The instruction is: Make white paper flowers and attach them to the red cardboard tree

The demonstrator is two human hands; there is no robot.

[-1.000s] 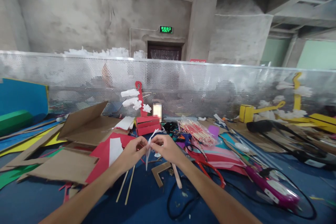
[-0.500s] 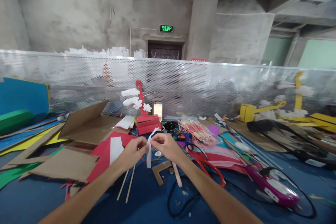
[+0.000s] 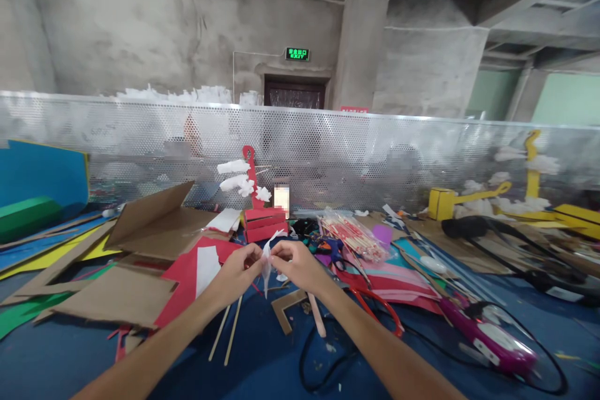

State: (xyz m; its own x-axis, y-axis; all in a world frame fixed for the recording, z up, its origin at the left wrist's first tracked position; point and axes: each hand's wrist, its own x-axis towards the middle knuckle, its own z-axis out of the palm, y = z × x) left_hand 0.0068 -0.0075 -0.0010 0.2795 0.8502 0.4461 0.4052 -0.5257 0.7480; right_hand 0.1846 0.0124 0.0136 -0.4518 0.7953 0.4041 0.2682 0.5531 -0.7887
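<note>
My left hand (image 3: 237, 274) and my right hand (image 3: 297, 266) meet above the blue table, each pinching the same thin white paper strip (image 3: 267, 265). The strip hangs between the fingertips and is twisted narrow. Just beyond the hands stands a red cardboard model (image 3: 261, 219) with a tall red post and white paper tufts (image 3: 237, 176) stuck on it. Below the hands lie wooden sticks (image 3: 225, 331) and an L-shaped cardboard piece (image 3: 284, 309).
Brown cardboard sheets (image 3: 140, 244) and red paper (image 3: 187, 269) lie at the left. A bag of sticks (image 3: 351, 234), red scissors (image 3: 375, 306), a purple glue gun (image 3: 487, 337) with black cable sit at the right. A perforated metal screen (image 3: 375, 156) runs behind.
The white strip between my fingertips has been twisted thinner; both hands stay almost in place. The view has shifted only slightly.
</note>
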